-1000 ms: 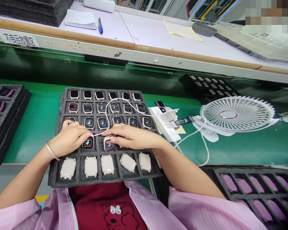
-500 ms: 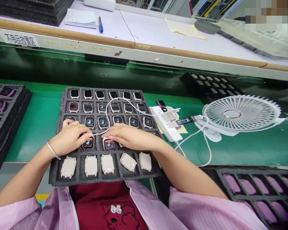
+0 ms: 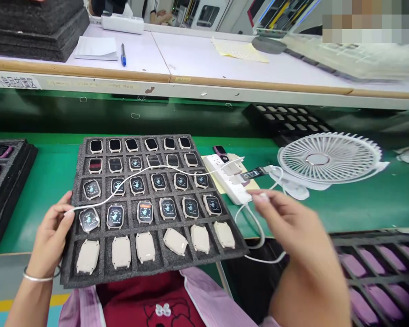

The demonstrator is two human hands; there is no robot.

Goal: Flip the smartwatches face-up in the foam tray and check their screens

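A black foam tray [image 3: 122, 273] holds rows of watches, the front row lying back side up. My left hand [image 3: 52, 236] is closed at the tray's left edge, pinching the end of a white cable [image 3: 136, 174] that runs over the tray to the power strip [image 3: 230, 179]. To the right of the tray, beyond its edge, my right hand [image 3: 293, 231] is closed with thumb and index finger on a small white piece [image 3: 264, 196], blurred by motion. One watch [image 3: 145, 212] in the fourth row shows an orange bar on its lit screen.
A white fan [image 3: 318, 159] lies right of the power strip. Trays with purple watches are at the left [image 3: 12, 181] and lower right [image 3: 361, 277]. Another dark tray [image 3: 276, 125] sits at the back. A shelf edge [image 3: 191, 81] with pen and paper runs across above.
My left hand has moved left and down to the tray edge with the cable end. My right hand has left the watches and moved right. The watches under both hands are now uncovered.
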